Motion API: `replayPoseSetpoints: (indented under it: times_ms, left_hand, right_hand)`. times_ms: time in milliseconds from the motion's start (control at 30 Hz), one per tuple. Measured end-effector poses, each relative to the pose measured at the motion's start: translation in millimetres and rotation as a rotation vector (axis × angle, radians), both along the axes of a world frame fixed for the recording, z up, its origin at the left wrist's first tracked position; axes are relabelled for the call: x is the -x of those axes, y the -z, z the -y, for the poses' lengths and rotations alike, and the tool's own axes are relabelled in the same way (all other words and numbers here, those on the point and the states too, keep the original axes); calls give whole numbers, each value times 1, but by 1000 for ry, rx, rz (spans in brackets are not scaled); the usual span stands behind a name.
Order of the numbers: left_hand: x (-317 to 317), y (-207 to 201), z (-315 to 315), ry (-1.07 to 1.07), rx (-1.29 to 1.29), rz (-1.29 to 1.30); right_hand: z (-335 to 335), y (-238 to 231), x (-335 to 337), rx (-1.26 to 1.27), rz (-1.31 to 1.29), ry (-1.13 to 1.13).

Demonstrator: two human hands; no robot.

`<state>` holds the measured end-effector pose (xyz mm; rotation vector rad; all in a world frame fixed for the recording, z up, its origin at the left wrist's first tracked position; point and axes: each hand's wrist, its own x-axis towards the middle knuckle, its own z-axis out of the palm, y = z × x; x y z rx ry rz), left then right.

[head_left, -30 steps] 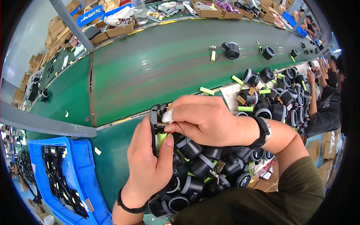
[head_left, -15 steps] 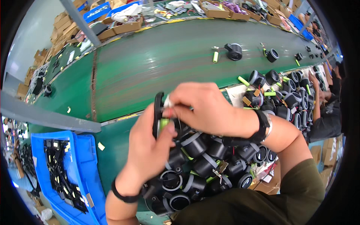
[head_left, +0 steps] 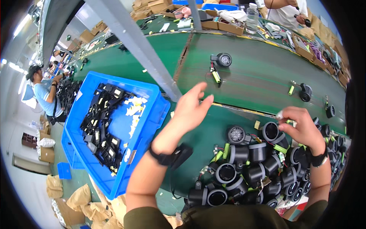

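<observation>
My left hand [head_left: 192, 108] is stretched out over the near edge of the green conveyor belt [head_left: 255, 76], empty, with thumb and fingers apart. Beyond its fingertips lies a black round fan unit [head_left: 224, 60], wired to a green battery cell [head_left: 216, 77] beside a narrow black part. My right hand [head_left: 303, 126] hovers at the far side of a heap of black cylindrical units [head_left: 255, 173] with grey rims. Its fingers are bent, thumb and forefinger apart, with nothing visible between them. A white covering [head_left: 280, 115] sits on a fingertip.
Left of my left arm stands a blue bin [head_left: 152, 101] with black plastic parts and pale paper scraps. A grey metal post [head_left: 133, 42] rises before the belt. More units [head_left: 305, 92] lie on the belt at right. Other people stand across the belt and at far left.
The view has swung left. My hands, formerly together on a black part with a green cell, have separated, and the left holds nothing. A fan unit with a cell now shows on the belt.
</observation>
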<state>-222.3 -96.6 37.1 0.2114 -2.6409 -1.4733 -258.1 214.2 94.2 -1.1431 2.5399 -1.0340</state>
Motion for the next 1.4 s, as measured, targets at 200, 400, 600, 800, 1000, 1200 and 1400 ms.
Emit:
replayPoseSetpoints:
  times_ms: [200, 400, 600, 800, 1000, 1200, 1400]
  left_hand:
    - [-81, -140, 138, -333, 650, -231]
    - [-156, -34, 277, -339, 818, 1033]
    - [-187, 39, 298, -607, 627, 934]
    - [-169, 86, 310, -495, 848, 763]
    - [-165, 37, 286, -367, 904, 514]
    - [-135, -63, 220, -544, 275, 109]
    - [-101, -117, -14, -224, 401, -422]
  right_hand:
    - [-8, -11, -14, -62, -80, -59]
    - [-1, -7, -22, -120, 2, -79]
    - [-16, -1, -24, -231, -4, -61]
    - [1, -9, -25, -202, 29, -153]
    - [-18, -14, -25, -186, 23, -155]
    - [-33, -20, -29, -171, 43, -127]
    - [36, -12, -46, 345, 606, -349]
